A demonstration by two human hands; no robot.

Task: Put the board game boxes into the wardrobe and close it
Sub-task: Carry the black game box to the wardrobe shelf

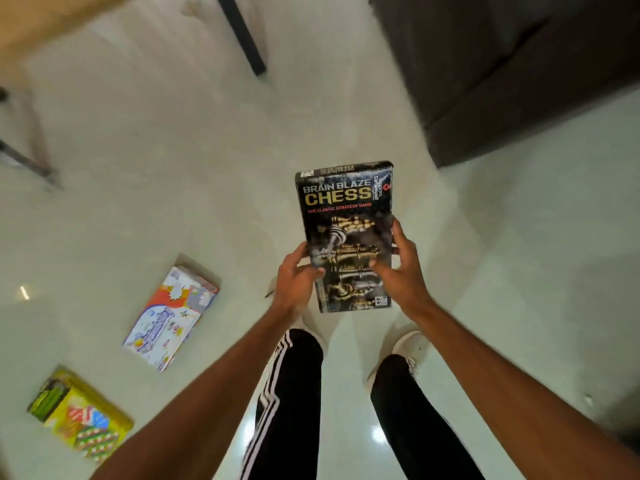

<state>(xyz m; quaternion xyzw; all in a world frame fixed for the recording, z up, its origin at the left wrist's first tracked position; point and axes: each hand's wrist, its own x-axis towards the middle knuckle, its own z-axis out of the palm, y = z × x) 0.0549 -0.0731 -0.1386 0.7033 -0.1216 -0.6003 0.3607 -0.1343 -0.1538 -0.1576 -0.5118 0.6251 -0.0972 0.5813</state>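
A black chess box (346, 216) with gold lettering is held up in front of me, above the floor. My left hand (294, 278) grips its lower left edge and my right hand (401, 268) grips its lower right edge. On the floor to the left lies a white and blue game box (169, 313). A yellow game box (81, 415) lies nearer the bottom left corner. No wardrobe is in view.
The floor (173, 168) is pale and glossy. A dark sofa (519, 64) fills the top right. A black table leg (242, 32) stands at top centre, and a metal leg (31, 164) is at the left edge. My legs and white shoes are below the box.
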